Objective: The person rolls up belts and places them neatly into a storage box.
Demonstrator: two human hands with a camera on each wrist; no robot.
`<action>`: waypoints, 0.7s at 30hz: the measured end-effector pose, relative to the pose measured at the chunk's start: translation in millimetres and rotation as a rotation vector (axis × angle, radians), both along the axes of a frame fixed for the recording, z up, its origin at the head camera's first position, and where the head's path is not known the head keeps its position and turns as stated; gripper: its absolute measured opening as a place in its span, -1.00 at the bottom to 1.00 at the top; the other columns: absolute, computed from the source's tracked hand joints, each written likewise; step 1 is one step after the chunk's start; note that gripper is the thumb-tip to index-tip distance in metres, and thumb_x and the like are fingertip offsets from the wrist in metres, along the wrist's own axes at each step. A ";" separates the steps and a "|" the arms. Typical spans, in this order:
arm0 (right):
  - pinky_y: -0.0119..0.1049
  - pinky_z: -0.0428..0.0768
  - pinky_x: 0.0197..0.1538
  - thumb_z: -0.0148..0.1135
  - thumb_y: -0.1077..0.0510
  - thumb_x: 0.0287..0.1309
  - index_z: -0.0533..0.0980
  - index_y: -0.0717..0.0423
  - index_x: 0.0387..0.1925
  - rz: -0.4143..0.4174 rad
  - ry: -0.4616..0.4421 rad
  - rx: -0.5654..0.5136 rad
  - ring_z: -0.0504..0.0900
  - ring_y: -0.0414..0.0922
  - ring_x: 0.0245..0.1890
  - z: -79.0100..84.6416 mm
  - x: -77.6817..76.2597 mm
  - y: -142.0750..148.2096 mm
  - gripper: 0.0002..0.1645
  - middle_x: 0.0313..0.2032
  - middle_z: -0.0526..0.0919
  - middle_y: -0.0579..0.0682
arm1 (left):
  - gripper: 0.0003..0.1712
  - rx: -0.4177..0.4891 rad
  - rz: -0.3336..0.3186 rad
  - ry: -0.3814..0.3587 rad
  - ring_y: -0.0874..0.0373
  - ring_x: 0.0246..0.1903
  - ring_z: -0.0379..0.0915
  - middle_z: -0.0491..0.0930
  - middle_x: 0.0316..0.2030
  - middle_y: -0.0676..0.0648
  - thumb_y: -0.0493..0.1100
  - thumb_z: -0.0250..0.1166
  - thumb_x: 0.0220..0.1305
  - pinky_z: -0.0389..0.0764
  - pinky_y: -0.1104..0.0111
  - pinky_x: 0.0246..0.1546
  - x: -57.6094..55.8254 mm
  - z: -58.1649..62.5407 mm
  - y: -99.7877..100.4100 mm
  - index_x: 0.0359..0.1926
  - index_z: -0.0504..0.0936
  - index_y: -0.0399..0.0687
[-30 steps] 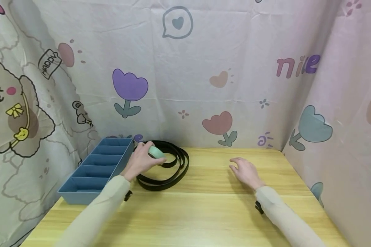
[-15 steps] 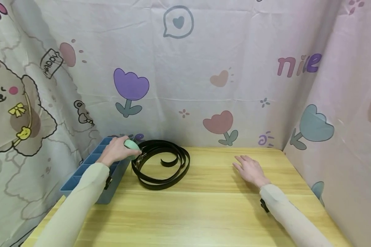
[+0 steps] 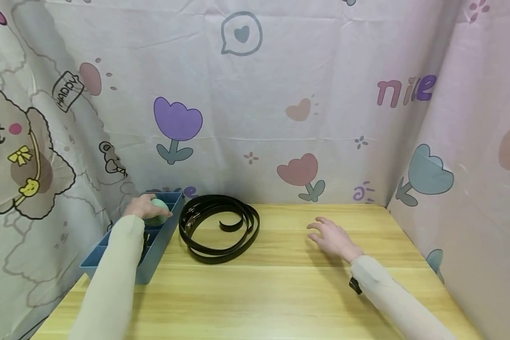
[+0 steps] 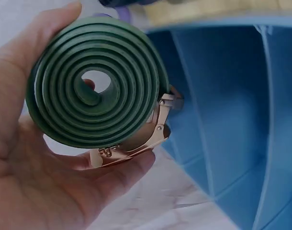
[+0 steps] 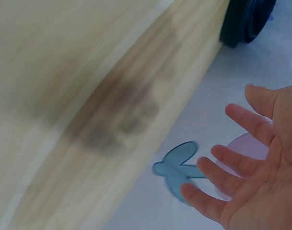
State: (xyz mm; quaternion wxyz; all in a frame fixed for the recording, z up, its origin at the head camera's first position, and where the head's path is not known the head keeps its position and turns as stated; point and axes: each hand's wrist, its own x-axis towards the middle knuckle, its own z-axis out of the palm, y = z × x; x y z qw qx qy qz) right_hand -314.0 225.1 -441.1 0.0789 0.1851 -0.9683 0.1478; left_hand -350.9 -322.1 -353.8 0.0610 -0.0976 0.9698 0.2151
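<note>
A green belt (image 4: pixel 122 52), rolled into a tight coil with a gold metal buckle (image 4: pixel 136 141), is gripped in my left hand (image 3: pixel 141 207). Thumb and fingers curl round the roll's outer side. In the head view the rolled belt (image 3: pixel 157 215) is over the far part of a blue divided box (image 3: pixel 161 243); whether it touches the bottom cannot be seen. My right hand (image 3: pixel 332 240) hovers over the table's right side, holding nothing. Its fingers are spread and relaxed in the right wrist view.
Black belts (image 3: pixel 255 226) lie in loose loops on the wooden table (image 3: pixel 259 302), just right of the box. A printed curtain (image 3: pixel 238 94) hangs behind the table and along both sides. My left forearm covers part of the box's compartments.
My left hand has carried the rolled green belt leftward from above the black belts to the box, and lower. My right hand has shifted only slightly.
</note>
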 end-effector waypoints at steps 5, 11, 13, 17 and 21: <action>0.33 0.35 0.20 0.14 -0.06 0.34 0.58 0.03 0.09 0.023 -0.004 -0.011 0.39 0.29 0.27 3.0 6.6 -7.3 -0.59 0.32 0.37 0.29 | 0.26 0.007 0.046 -0.017 -0.52 0.09 0.15 0.02 0.20 -0.68 0.25 0.43 -0.01 0.42 -0.29 -0.02 -6.4 -9.1 -8.2 0.47 -0.01 -0.32; 0.32 0.37 0.19 0.14 -0.06 0.33 0.60 0.03 0.05 0.031 -0.036 -0.017 0.41 0.26 0.27 3.0 10.2 -8.7 -0.62 0.29 0.42 0.26 | 0.27 0.018 0.080 -0.031 -0.55 0.10 0.14 -0.06 0.23 -0.69 0.26 0.45 -0.03 0.38 -0.35 0.00 -11.5 -19.1 -13.5 0.48 -0.01 -0.30; 0.30 0.36 0.21 0.14 -0.07 0.33 0.60 0.04 0.05 0.039 -0.051 -0.018 0.41 0.25 0.27 2.4 10.6 -9.5 -0.61 0.28 0.43 0.25 | 0.26 0.009 0.083 -0.031 -0.55 0.11 0.14 -0.05 0.24 -0.69 0.26 0.44 -0.02 0.38 -0.35 0.01 -13.2 -22.9 -14.4 0.47 0.01 -0.29; 0.27 0.36 0.23 0.15 -0.05 0.33 0.60 0.05 0.04 0.063 -0.049 -0.019 0.44 0.24 0.25 1.3 10.9 -11.2 -0.62 0.26 0.46 0.25 | 0.22 -0.010 0.074 -0.046 -0.59 0.17 0.10 -0.08 0.26 -0.71 0.26 0.42 0.01 0.34 -0.36 0.07 -15.4 -27.4 -14.6 0.46 0.02 -0.32; 0.25 0.38 0.23 0.16 -0.03 0.33 0.61 0.07 0.02 0.083 -0.028 -0.023 0.48 0.23 0.22 1.0 10.3 -12.7 -0.63 0.22 0.49 0.24 | 0.12 -0.048 0.037 -0.091 -0.56 0.20 0.12 0.01 0.28 -0.68 0.28 0.35 0.10 0.34 -0.31 0.13 -16.1 -28.1 -16.8 0.40 0.13 -0.39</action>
